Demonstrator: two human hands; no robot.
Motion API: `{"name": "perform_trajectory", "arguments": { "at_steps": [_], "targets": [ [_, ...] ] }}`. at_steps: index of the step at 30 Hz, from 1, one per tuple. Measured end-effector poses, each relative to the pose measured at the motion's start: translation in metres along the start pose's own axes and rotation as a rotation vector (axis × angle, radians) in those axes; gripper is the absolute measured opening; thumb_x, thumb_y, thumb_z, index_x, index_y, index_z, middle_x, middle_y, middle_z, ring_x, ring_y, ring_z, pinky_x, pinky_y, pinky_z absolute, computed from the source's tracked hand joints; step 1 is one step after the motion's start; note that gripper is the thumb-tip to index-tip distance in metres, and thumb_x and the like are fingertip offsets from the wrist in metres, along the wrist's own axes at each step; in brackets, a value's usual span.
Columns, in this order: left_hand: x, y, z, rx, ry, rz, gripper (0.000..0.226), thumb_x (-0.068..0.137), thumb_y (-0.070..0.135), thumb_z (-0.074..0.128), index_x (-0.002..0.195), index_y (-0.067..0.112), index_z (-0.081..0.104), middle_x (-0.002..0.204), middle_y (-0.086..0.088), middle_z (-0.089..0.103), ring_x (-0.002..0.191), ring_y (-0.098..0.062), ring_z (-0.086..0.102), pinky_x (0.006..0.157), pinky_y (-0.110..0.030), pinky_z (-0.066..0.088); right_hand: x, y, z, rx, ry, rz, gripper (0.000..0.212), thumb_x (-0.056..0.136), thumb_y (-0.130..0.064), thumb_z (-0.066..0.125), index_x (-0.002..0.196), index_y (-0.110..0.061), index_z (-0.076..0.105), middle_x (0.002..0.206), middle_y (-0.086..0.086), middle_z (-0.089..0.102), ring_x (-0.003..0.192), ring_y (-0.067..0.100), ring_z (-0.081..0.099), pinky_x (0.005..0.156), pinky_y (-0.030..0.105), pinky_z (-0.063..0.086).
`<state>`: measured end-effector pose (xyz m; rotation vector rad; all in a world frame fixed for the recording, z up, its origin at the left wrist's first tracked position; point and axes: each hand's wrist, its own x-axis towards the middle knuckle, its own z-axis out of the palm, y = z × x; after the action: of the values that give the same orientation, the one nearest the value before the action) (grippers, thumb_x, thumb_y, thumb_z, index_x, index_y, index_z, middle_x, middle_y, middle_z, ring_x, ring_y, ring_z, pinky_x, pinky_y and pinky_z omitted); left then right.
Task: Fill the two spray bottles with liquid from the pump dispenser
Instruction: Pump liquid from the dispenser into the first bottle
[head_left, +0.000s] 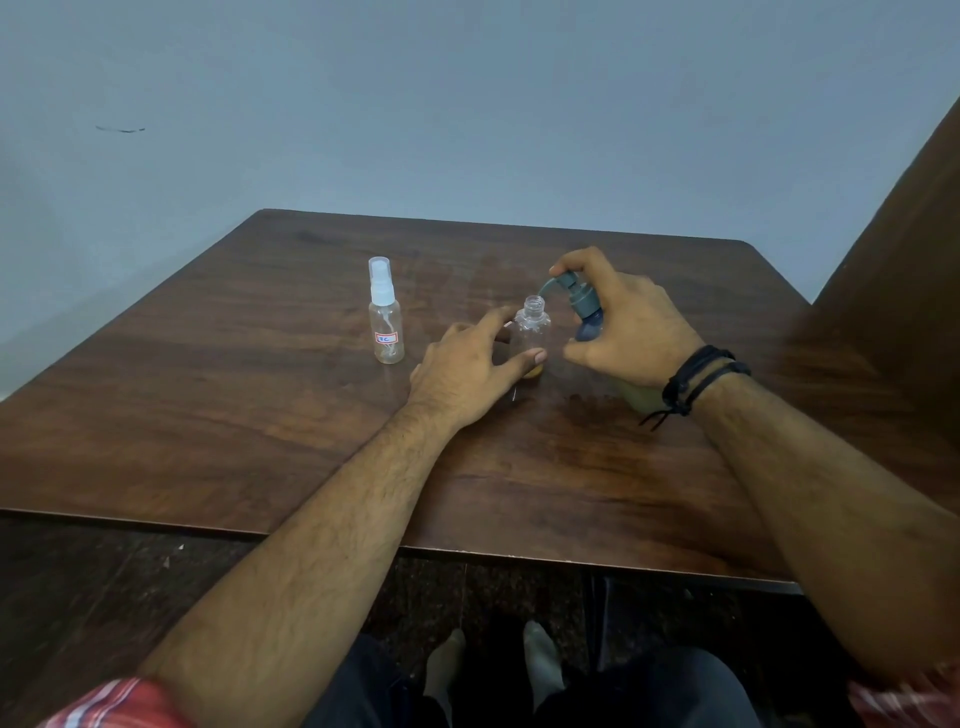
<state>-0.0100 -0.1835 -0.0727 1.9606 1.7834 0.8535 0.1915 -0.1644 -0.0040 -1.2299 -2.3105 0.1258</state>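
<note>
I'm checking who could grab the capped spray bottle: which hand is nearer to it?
Left. The left hand sits just right of the capped spray bottle, holding the open bottle. The right hand is farther right, on the pump dispenser.

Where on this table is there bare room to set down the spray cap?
Bare wood lies left of the capped spray bottle and along the table near edge, between the forearms. It is crowded around the open bottle, left hand, right hand and pump dispenser.
</note>
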Motion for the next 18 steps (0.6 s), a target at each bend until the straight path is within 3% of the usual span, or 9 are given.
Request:
{"name": "perform_trajectory", "arguments": {
  "at_steps": [2,7,14,18],
  "targets": [
    [-0.0011,0.0016,-0.0009,0.002,0.009,-0.003,0.066,0.083,0.082,0.051,0.141,0.055,0.034,0.137,0.005,0.059,0.132,-0.027,0.050,0.103,-0.055,0.047,-0.0002,-0.0003,0.0003,-0.012,0.007,-0.010,0.069,0.072,-0.018,0.072,0.131,-0.034,0.040,0.079,-0.008,0.056,0.062,0.011,0.054,0.055,0.022,0.040],
    [-0.0016,0.0012,-0.0015,0.008,0.016,0.002,0.066,0.083,0.082,0.050,0.140,0.055,0.032,0.136,0.006,0.060,0.133,-0.026,0.050,0.103,-0.054,0.047,0.0001,-0.0024,-0.0002,-0.007,-0.005,-0.003,0.063,0.071,-0.018,0.073,0.125,-0.031,0.041,0.078,0.000,0.060,0.066,0.021,0.058,0.057,0.030,0.047],
    [-0.0014,0.0019,-0.0012,0.018,0.018,0.000,0.064,0.084,0.081,0.051,0.141,0.055,0.033,0.138,0.002,0.059,0.133,-0.028,0.049,0.102,-0.051,0.046,-0.0004,-0.0018,-0.0002,-0.011,-0.006,-0.007,0.070,0.072,-0.017,0.072,0.133,-0.033,0.040,0.080,-0.011,0.056,0.064,0.008,0.054,0.056,0.019,0.037],
    [-0.0012,0.0014,-0.0009,0.021,0.017,0.010,0.065,0.084,0.081,0.050,0.141,0.054,0.034,0.138,0.006,0.060,0.134,-0.026,0.049,0.103,-0.051,0.046,-0.0004,-0.0016,0.0004,-0.006,-0.005,0.004,0.064,0.072,-0.017,0.072,0.125,-0.032,0.041,0.080,-0.001,0.061,0.065,0.016,0.056,0.055,0.024,0.039]
  ]
}}
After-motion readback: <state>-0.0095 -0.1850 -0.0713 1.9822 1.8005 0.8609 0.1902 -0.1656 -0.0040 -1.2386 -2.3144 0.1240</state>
